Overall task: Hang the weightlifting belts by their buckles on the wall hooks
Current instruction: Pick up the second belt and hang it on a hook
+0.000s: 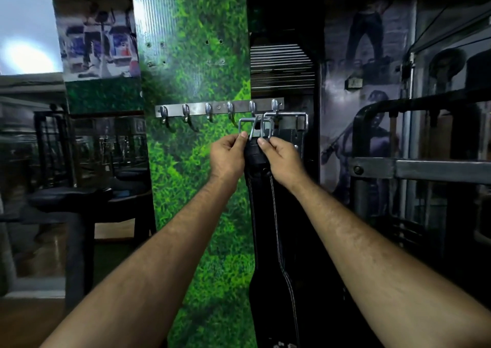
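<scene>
A steel hook rail [196, 107] with several hooks is fixed across the green grass-print wall panel. A black weightlifting belt [268, 230] with white stitching hangs down in front of me; its metal buckle [255, 127] is raised just under the fifth hook [252, 107]. My left hand [228, 156] pinches the buckle's left side and my right hand [281, 159] grips the belt's top at the buckle's right. Behind it, a second belt's larger buckle [289, 120] hangs from the rightmost hook [275, 106].
The four left hooks [186, 112] carry nothing. Dark benches [71, 196] stand at the left, a metal gym machine frame [414, 167] at the right, and a mural wall [366, 82] behind it.
</scene>
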